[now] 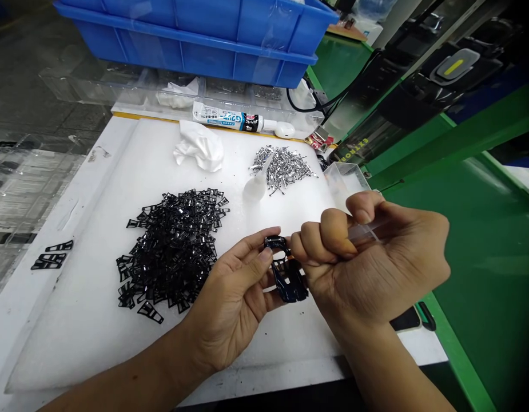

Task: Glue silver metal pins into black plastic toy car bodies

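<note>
My left hand (236, 292) pinches a glossy black plastic part (287, 280) that has a rounded opening near its top. Close against it on the right is my right hand (367, 263), its fingers wrapped round a clear plastic tube (365, 233); most of the tube and its tip are hidden by the fingers. To the left of my hands lies a heap of small black frame-like pieces (174, 246). Farther back, a pile of small shiny metal pieces (285, 166) rests on the white board (96, 320), with a translucent white scoop-like item (255, 186) at its edge.
A crumpled white tissue (199, 146) and a glue tube (227, 117) sit toward the back. Behind them are a clear compartment tray (131, 91) and stacked blue bins (195, 34). A few black pieces (53, 255) lie at left. Dark equipment (401, 97) stands at right.
</note>
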{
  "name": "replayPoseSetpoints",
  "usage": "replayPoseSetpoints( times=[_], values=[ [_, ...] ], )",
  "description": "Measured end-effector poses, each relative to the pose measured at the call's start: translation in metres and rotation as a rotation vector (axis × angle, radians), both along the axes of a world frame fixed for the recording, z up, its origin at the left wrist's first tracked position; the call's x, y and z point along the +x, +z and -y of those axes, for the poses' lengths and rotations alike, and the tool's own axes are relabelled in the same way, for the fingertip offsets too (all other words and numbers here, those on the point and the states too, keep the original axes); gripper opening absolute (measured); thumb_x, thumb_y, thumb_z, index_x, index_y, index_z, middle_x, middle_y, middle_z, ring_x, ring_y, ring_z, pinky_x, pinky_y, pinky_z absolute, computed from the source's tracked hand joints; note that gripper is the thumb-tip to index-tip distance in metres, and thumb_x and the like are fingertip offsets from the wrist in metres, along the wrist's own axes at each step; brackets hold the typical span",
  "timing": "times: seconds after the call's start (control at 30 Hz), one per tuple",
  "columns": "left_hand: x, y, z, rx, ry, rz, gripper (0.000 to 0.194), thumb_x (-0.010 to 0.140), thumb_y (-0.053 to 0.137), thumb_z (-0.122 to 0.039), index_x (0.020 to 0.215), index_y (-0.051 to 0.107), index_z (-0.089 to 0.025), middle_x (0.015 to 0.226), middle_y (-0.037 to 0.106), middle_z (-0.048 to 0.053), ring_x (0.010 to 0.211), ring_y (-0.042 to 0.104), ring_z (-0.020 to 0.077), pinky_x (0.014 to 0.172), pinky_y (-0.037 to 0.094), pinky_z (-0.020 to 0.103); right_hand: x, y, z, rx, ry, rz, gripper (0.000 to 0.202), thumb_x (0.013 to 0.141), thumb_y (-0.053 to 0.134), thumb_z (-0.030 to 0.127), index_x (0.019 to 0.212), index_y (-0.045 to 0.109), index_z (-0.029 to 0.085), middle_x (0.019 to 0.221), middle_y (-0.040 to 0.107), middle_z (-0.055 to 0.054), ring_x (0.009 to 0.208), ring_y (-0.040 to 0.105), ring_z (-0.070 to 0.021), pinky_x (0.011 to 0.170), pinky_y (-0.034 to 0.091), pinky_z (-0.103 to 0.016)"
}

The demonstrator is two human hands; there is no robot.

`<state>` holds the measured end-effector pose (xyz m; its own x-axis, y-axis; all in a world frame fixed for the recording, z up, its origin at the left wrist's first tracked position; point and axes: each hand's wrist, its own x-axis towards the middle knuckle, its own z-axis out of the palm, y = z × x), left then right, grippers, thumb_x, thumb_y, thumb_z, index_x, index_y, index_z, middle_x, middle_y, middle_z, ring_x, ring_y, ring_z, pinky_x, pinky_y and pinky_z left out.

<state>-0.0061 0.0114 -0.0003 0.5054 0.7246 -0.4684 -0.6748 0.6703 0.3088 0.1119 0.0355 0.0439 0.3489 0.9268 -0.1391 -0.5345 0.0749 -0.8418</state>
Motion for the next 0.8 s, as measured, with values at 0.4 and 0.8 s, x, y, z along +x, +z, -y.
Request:
replayPoseSetpoints(
  times=[0.4,0.8],
  values=[
    [0.000,0.001,0.000,-0.021,0.013,0.016,0.026,0.094,0.059,-0.011,0.118,0.066,-0.016,0.096,0.071,0.006,0.078,0.067,0.0110,0.076,0.061,0.028,-0.001,-0.003,0.002,0.081,-0.049,0.062,0.030,0.088,0.042,0.038,0.063,0.039,0.023,0.044,0.018,0.008,0.036,0.012,-0.0073,0.035,0.023,-0.022],
    [-0.001,0.001,-0.002,0.014,0.028,0.023,0.027,0.095,0.056,-0.009,0.121,0.061,-0.013,0.106,0.069,0.007,0.077,0.069,0.0098,0.076,0.062,0.028,-0.005,0.010,0.010,0.051,-0.186,0.122,0.021,0.077,0.041,0.020,0.056,0.045,0.020,0.053,0.024,0.004,0.035,0.021,-0.0069,0.039,0.027,-0.023]
  ],
)
